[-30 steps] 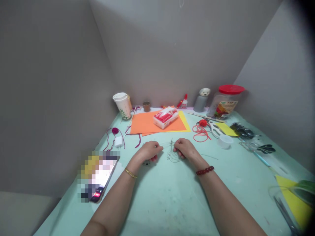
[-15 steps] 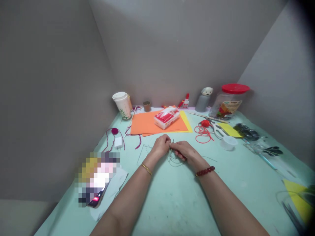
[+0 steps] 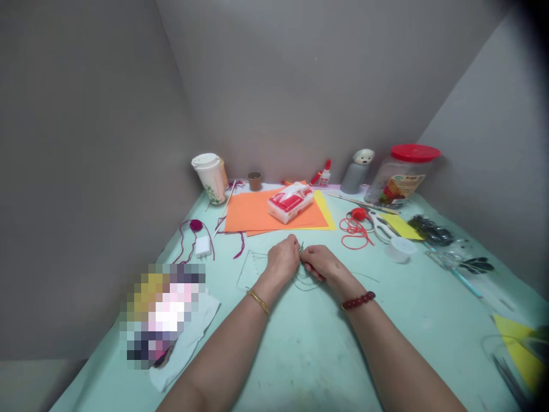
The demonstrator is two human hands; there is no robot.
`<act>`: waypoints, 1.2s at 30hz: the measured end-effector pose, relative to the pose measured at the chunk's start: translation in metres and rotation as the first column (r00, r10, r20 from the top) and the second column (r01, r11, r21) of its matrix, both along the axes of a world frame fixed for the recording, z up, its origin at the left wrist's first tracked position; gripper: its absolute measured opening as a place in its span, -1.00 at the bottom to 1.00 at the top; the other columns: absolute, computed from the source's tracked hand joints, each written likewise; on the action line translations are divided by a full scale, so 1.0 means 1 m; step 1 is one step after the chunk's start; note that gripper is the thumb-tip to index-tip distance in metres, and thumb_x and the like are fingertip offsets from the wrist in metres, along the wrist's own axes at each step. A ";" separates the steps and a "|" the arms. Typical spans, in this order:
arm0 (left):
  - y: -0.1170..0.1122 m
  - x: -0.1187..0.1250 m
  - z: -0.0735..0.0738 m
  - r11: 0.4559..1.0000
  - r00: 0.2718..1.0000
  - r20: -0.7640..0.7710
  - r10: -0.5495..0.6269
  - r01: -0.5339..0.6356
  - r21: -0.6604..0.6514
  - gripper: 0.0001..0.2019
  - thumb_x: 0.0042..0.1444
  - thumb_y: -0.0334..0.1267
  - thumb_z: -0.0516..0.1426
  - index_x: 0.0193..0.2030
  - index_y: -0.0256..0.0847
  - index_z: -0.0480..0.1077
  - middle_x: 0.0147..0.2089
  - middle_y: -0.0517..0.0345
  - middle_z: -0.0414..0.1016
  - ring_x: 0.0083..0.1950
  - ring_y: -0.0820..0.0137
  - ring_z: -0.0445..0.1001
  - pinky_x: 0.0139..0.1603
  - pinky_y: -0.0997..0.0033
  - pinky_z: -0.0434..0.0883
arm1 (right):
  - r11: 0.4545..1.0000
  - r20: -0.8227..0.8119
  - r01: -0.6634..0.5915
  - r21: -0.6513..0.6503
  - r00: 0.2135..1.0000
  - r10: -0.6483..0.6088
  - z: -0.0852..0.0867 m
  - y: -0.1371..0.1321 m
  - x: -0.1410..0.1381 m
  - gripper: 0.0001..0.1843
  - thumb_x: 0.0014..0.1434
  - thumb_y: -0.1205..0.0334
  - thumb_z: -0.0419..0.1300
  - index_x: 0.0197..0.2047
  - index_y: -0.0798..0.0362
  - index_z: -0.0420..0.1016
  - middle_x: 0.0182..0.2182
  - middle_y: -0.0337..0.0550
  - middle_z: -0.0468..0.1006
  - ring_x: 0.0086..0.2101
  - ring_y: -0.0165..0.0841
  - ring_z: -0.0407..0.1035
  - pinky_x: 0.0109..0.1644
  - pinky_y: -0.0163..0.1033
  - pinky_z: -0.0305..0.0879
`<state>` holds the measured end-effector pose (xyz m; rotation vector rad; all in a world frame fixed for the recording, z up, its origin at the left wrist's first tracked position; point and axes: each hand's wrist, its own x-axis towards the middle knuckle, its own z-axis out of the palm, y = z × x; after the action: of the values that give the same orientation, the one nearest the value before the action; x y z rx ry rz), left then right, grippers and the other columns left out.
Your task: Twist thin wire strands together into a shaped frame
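Observation:
My left hand (image 3: pixel 283 259) and my right hand (image 3: pixel 321 264) meet at the middle of the pale green table (image 3: pixel 300 355), fingertips almost touching. Both are closed in a pinch on a thin clear wire (image 3: pixel 305 280) whose loops lie on the table just under and right of the hands. A small dark bit of the wire sticks up between the fingertips. The left wrist wears a gold bracelet, the right a red bead bracelet.
Behind the hands lie orange paper (image 3: pixel 257 214), a tissue pack (image 3: pixel 290 202), red string (image 3: pixel 355 232) and scissors (image 3: pixel 381 224). A paper cup (image 3: pixel 209 177), glue bottle (image 3: pixel 325 173) and red-lidded jar (image 3: pixel 401 174) stand at the back. A phone (image 3: pixel 160 315) lies at left. Tools at right.
My left hand moved right from a gap away until it met my right hand at the wire. The view shifted slightly.

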<state>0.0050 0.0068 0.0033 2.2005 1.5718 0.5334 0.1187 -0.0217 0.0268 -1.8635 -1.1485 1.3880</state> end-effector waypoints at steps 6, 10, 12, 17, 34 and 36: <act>0.003 0.004 -0.007 0.998 0.998 -0.053 0.039 -0.036 0.060 -0.79 0.27 -0.24 -0.14 -0.24 -0.13 0.29 -0.34 0.14 0.47 -0.36 0.36 0.39 -0.39 0.38 0.05 | 1.000 -0.001 -0.005 -0.011 1.000 0.005 0.002 0.002 0.002 -0.69 0.11 0.48 -0.01 -0.63 0.08 0.14 -0.80 -0.35 0.14 -0.80 -0.56 -0.05 -0.77 -0.43 -0.16; 0.004 0.005 -0.011 0.995 0.998 -0.052 0.046 -0.041 0.087 -0.80 0.26 -0.24 -0.13 -0.26 -0.13 0.28 -0.36 0.17 0.46 -0.41 0.38 0.35 -0.41 0.38 0.01 | 1.000 -0.016 -0.024 -0.012 1.000 0.024 0.005 0.002 0.004 -0.69 0.09 0.51 0.00 -0.64 0.08 0.13 -0.81 -0.36 0.12 -0.80 -0.57 -0.07 -0.77 -0.43 -0.18; 0.004 0.006 -0.012 0.995 0.997 -0.052 0.054 -0.049 0.091 -0.81 0.26 -0.24 -0.12 -0.26 -0.13 0.28 -0.36 0.18 0.46 -0.41 0.39 0.35 -0.42 0.38 0.01 | 0.999 -0.023 -0.034 -0.007 0.999 0.034 0.006 0.002 0.004 -0.69 0.08 0.52 0.00 -0.64 0.09 0.13 -0.81 -0.36 0.11 -0.80 -0.57 -0.07 -0.76 -0.43 -0.19; 0.002 0.007 -0.010 0.994 0.997 -0.021 0.077 -0.075 0.076 -0.79 0.27 -0.23 -0.14 -0.24 -0.13 0.28 -0.35 0.16 0.46 -0.39 0.38 0.38 -0.41 0.39 0.05 | 0.999 -0.035 -0.046 0.001 0.998 0.046 0.005 0.001 0.006 -0.69 0.06 0.52 0.00 -0.66 0.09 0.13 -0.82 -0.37 0.07 -0.80 -0.57 -0.10 -0.76 -0.43 -0.21; 0.005 -0.017 -0.003 0.989 0.953 0.270 -0.140 0.147 -0.006 -0.86 0.15 -0.27 -0.03 -0.30 -0.15 0.34 -0.43 0.25 0.45 -0.41 0.47 0.33 -0.37 0.49 0.18 | 1.000 -0.061 0.011 -0.003 0.998 -0.011 -0.001 0.001 0.008 -0.76 0.08 0.44 0.02 -0.58 0.07 0.14 -0.77 -0.37 0.14 -0.79 -0.55 -0.06 -0.78 -0.42 -0.17; 0.003 -0.015 -0.004 0.993 0.956 0.269 -0.122 0.116 0.036 -0.84 0.16 -0.27 -0.05 -0.31 -0.14 0.34 -0.40 0.24 0.46 -0.40 0.47 0.33 -0.37 0.49 0.18 | 1.000 -0.068 0.020 0.000 0.997 -0.020 -0.001 0.001 0.008 -0.78 0.08 0.44 0.01 -0.56 0.07 0.14 -0.76 -0.36 0.16 -0.79 -0.56 -0.06 -0.78 -0.42 -0.17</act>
<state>-0.0095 0.0099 -0.0002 2.1149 1.2895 0.7786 0.1266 -0.0207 0.0256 -1.8077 -1.0935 1.4283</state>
